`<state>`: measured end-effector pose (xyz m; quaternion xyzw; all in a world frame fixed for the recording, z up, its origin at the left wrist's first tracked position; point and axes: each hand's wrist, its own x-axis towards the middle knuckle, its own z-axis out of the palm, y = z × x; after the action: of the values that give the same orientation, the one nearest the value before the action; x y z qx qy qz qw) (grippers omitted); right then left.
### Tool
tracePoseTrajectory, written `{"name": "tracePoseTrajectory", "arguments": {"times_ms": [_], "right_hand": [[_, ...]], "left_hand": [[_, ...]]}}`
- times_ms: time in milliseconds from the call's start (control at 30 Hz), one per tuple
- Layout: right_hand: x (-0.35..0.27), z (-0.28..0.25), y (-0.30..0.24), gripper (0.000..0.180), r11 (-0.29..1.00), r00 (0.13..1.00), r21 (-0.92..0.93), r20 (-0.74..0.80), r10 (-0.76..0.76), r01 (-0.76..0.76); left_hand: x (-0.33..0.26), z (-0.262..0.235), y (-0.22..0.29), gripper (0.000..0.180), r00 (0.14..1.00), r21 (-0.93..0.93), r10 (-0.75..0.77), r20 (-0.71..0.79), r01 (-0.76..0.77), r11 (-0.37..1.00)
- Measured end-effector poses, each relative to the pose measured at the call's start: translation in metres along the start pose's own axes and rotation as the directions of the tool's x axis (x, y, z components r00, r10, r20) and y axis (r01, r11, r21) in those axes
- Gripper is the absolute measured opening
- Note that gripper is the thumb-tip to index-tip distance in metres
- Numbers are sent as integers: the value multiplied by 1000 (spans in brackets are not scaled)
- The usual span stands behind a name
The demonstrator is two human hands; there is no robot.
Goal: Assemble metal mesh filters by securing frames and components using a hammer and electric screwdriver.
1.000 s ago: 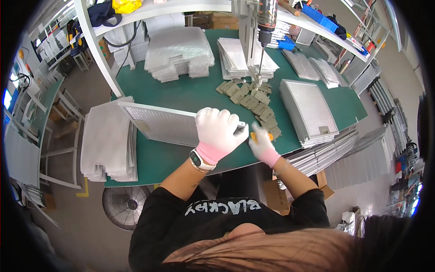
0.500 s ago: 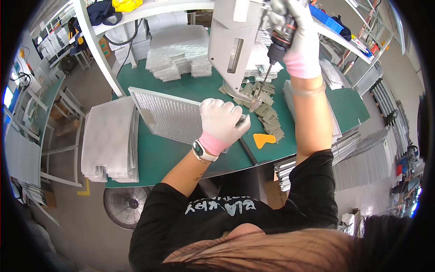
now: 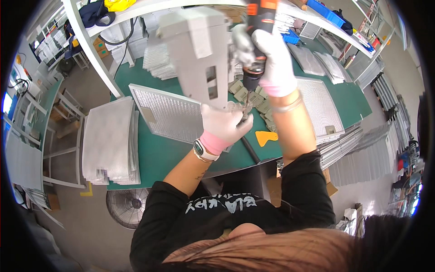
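Observation:
My left hand [image 3: 222,121], in a white glove with a pink cuff, is closed on the right end of a framed silver mesh panel [image 3: 170,113], which stands tilted on the table. My right hand [image 3: 275,61], gloved alike, wraps round a black-and-orange power screwdriver [image 3: 254,72] pointing down. Its thin bit reaches close to my left thumb and fingertips; whether it touches the panel is hidden. Beside the screwdriver, a big light-grey housing [image 3: 195,59], smeared by motion, hangs over the panel's far side. Several small grey-green plastic parts [image 3: 260,102] lie behind the bit.
A yellow scraper [image 3: 266,138] and a black-handled tool [image 3: 250,149] lie near the front edge of the green table [image 3: 181,165]. Silver sheets [image 3: 106,140] are stacked at left. Another framed panel [image 3: 319,106] lies at right. A white shelf [image 3: 167,7] spans the back.
My right hand has come left and nearer with the screwdriver, bringing the bit to my left fingertips. The grey housing has swung left. My left hand stays on the panel.

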<state>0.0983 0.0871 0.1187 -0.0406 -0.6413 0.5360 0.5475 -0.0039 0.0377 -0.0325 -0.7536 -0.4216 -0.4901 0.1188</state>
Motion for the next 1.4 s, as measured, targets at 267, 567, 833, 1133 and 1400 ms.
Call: {"name": "tracePoseTrajectory", "arguments": {"times_ms": [267, 567, 833, 1133, 1400], "right_hand": [[-4, -6, 16, 64, 957, 999, 291, 42, 6, -18], [-6, 3, 10, 67, 915, 957, 371, 285, 52, -160], [-2, 6, 14, 64, 901, 941, 364, 317, 119, -236], [-9, 4, 16, 67, 869, 916, 437, 399, 43, -232], [4, -11, -17, 20, 896, 995, 438, -88, -40, 74]], "left_hand": [[-5, 0, 8, 10, 994, -206, -8, -105, -14, 979], [2, -2, 2, 20, 996, -176, 70, -49, -78, 981], [-2, -6, 0, 14, 991, -99, 118, -70, -125, 987], [-5, -7, 5, 19, 998, -63, 57, 2, -57, 996], [-20, -27, 15, 16, 993, -11, 111, -30, -111, 994]]}}
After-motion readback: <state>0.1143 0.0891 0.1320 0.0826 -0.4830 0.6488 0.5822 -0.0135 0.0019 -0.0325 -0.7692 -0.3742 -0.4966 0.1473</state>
